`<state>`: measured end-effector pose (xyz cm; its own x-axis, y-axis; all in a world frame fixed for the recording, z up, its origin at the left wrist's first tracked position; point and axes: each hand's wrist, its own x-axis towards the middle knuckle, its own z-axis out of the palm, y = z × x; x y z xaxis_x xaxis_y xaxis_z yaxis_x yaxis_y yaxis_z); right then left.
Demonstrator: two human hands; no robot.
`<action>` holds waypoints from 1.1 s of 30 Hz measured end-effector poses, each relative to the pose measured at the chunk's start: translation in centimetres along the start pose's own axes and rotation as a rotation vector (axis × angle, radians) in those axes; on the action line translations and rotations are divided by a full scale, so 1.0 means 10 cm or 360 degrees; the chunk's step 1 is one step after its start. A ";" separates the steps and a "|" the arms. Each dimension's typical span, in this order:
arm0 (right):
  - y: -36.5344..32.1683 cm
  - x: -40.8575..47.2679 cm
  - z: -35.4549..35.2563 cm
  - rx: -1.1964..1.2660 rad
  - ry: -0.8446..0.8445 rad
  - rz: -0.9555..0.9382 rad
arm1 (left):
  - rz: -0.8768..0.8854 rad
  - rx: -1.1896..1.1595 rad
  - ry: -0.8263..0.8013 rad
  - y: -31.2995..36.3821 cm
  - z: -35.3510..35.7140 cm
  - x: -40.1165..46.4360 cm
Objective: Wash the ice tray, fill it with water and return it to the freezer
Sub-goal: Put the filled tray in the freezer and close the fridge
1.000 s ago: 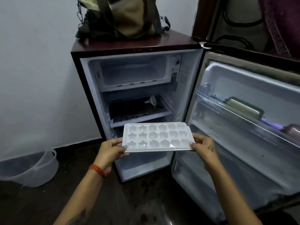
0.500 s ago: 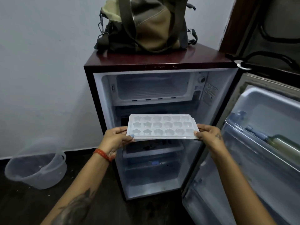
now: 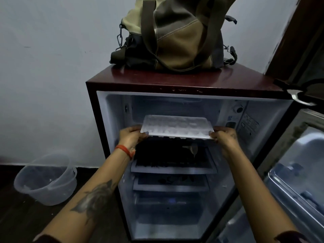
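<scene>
The white ice tray (image 3: 177, 127) with star and heart moulds is held level at the mouth of the freezer compartment (image 3: 168, 106), at the top of the small open fridge (image 3: 105, 137). My left hand (image 3: 132, 136) grips the tray's left end, thumb on the rim. At the tray's right end my right hand (image 3: 225, 137) grips it the same way. The far edge of the tray lies just inside the compartment opening. Whether the moulds hold water cannot be told.
A canvas bag (image 3: 175, 35) sits on the fridge's dark red top. The fridge door (image 3: 298, 172) stands open on the right with its shelves showing. Inside are glass shelves (image 3: 173, 171) and a small funnel (image 3: 192, 149). A clear plastic bucket (image 3: 46, 181) stands on the floor, left.
Both hands have raised the tray from waist height up and forward to the freezer opening. The view has moved closer and tilted up.
</scene>
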<state>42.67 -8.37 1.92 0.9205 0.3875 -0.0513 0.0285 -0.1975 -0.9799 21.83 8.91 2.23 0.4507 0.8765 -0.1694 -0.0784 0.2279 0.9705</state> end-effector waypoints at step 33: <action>-0.05 0.95 0.60 -0.0326 -0.0018 -0.0181 | 0.0459 0.0744 0.0405 -0.19 0.46 1.00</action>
<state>49.06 0.82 0.79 0.9023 0.4278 0.0540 0.2116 -0.3302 -0.9199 30.59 15.29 -0.57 0.2382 0.9622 0.1320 0.2595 -0.1940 0.9461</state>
